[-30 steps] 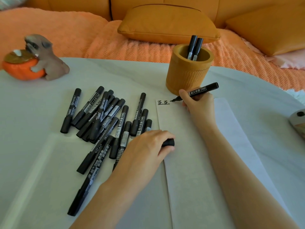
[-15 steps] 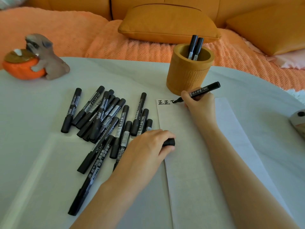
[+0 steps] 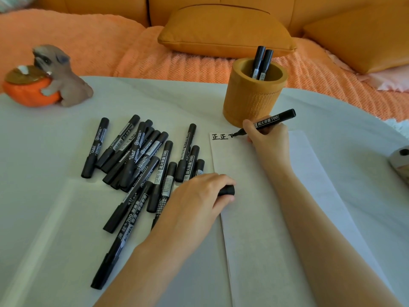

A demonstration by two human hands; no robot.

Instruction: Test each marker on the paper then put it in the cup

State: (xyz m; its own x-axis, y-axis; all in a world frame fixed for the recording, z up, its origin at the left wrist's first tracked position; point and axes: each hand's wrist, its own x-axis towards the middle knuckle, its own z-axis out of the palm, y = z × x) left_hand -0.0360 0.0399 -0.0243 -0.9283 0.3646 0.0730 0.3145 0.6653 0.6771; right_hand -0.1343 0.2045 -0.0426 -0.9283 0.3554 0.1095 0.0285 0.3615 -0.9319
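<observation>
My right hand [image 3: 269,140] grips an uncapped black marker [image 3: 272,120] with its tip on the top edge of the white paper [image 3: 261,218], beside two finished black characters and a partly drawn third. My left hand [image 3: 199,196] rests on the paper's left edge and holds the marker's black cap [image 3: 228,190]. Several capped black markers [image 3: 141,156] lie in a loose pile left of the paper. The tan cup [image 3: 252,98] stands just behind the paper with two markers [image 3: 262,62] upright inside.
A dog figurine hugging an orange bowl [image 3: 44,78] sits at the table's far left. A grey object [image 3: 400,160] pokes in at the right edge. An orange sofa with cushions [image 3: 225,29] runs behind the white round table [image 3: 44,207].
My right hand has moved the marker tip slightly right along the paper's top, adding strokes of a third character. My left hand has stayed put with the cap.
</observation>
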